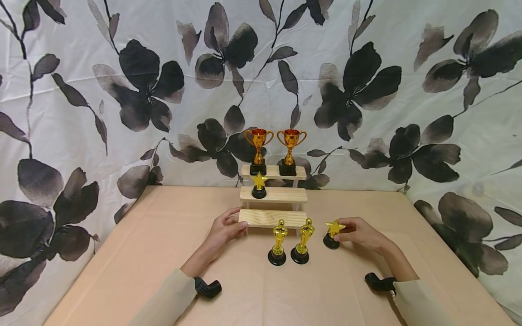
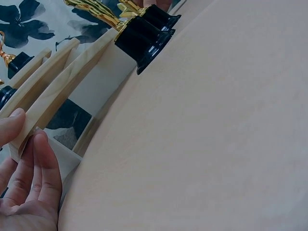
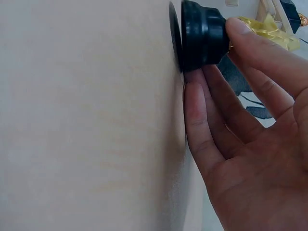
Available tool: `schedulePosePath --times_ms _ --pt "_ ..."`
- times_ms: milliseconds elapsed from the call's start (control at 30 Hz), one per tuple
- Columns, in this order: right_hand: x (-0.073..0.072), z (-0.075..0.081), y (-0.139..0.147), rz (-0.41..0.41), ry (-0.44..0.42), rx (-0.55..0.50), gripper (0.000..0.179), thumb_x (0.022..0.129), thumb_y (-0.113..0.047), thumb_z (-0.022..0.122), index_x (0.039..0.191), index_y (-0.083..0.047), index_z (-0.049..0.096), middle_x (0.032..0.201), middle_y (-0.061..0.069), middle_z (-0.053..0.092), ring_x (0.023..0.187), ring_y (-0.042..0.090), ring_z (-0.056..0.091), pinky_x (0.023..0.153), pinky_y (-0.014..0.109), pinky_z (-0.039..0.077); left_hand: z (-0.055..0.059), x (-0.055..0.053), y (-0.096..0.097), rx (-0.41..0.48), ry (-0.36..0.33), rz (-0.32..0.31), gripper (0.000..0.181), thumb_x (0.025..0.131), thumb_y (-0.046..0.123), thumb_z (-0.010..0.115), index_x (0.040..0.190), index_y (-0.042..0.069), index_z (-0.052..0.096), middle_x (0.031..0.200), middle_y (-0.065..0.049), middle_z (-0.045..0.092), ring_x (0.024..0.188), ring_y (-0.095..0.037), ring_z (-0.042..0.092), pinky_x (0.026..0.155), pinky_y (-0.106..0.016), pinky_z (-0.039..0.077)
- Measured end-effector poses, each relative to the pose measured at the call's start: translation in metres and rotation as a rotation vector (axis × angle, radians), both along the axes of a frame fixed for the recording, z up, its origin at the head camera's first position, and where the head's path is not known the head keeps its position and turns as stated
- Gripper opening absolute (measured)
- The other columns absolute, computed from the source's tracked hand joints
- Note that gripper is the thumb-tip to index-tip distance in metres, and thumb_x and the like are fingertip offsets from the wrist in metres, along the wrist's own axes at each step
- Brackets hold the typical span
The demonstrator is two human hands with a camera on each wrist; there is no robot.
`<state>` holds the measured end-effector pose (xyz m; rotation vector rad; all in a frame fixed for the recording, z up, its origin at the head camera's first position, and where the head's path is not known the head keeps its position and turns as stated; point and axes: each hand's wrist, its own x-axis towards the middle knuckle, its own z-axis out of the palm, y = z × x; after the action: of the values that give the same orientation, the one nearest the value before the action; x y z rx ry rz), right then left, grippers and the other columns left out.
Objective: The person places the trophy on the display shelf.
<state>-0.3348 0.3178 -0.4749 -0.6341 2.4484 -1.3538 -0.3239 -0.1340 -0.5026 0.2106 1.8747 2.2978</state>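
Right of centre, my right hand (image 1: 362, 232) pinches 1 star trophy (image 1: 333, 227); I'd carry it upright, my left hand (image 1: 222, 231) clamped on the bottom shelf (image 1: 265, 217).

On the three-tier pale wooden stand (image 1: 261, 219), two orange-gold two-handled cups (image 1: 259, 138) (image 1: 291, 139) stood side by side on the top tier (image 1: 272, 171), behind and above a gold star trophy (image 1: 258, 181) at the left of the middle tier (image 1: 287, 195). Before the bottom tier (image 1: 273, 216), two gold figurine trophies (image 1: 279, 234) (image 1: 306, 235) stood on the beige desk (image 1: 244, 290), between the left hand (image 1: 222, 229) at that tier's left end and another gold star trophy (image 1: 334, 227) in the right hand (image 1: 361, 232).
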Motion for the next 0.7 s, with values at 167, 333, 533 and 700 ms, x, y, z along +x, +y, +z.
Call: schedulePosePath --times_ms 167,333,533,700 --pt "0.0011 0.0007 0.0002 -0.007 0.024 -0.001 0.028 0.098 -0.017 0.071 0.119 0.001 0.069 0.108 0.010 0.070 0.097 0.009 0.066 0.087 0.020 0.052 0.0009 0.0006 0.0003 -0.010 0.003 -0.004 0.063 0.095 0.007 0.073 0.152 0.013 0.047 0.093 0.001 0.068 0.083 -0.011 0.068 0.076 -0.023 0.059" --pt "0.0016 0.0026 0.0003 -0.017 0.017 -0.005 0.029 0.099 -0.017 0.069 0.121 0.002 0.069 0.109 0.012 0.071 0.097 0.008 0.065 0.088 0.020 0.050 0.0009 0.0006 0.0006 -0.013 0.006 -0.010 0.063 0.095 0.008 0.073 0.153 0.012 0.046 0.091 0.001 0.067 0.082 -0.011 0.068 0.075 -0.024 0.059" --pt "0.0015 0.0059 0.0006 -0.031 0.017 -0.013 0.028 0.099 -0.015 0.069 0.121 0.003 0.069 0.108 0.012 0.070 0.096 0.010 0.062 0.086 0.022 0.052 0.0009 0.0000 0.0004 -0.007 0.006 -0.012 0.065 0.095 0.007 0.073 0.153 0.012 0.046 0.090 0.002 0.068 0.082 -0.011 0.068 0.075 -0.023 0.059" --pt "0.0021 0.0061 -0.0009 -0.066 0.055 -0.009 0.022 0.098 -0.014 0.070 0.116 0.000 0.071 0.104 0.008 0.071 0.095 0.011 0.064 0.086 0.021 0.052 0.0019 0.0007 0.0006 -0.006 0.002 -0.008 0.065 0.095 0.007 0.074 0.153 0.013 0.046 0.091 0.002 0.068 0.082 -0.011 0.067 0.076 -0.024 0.060"
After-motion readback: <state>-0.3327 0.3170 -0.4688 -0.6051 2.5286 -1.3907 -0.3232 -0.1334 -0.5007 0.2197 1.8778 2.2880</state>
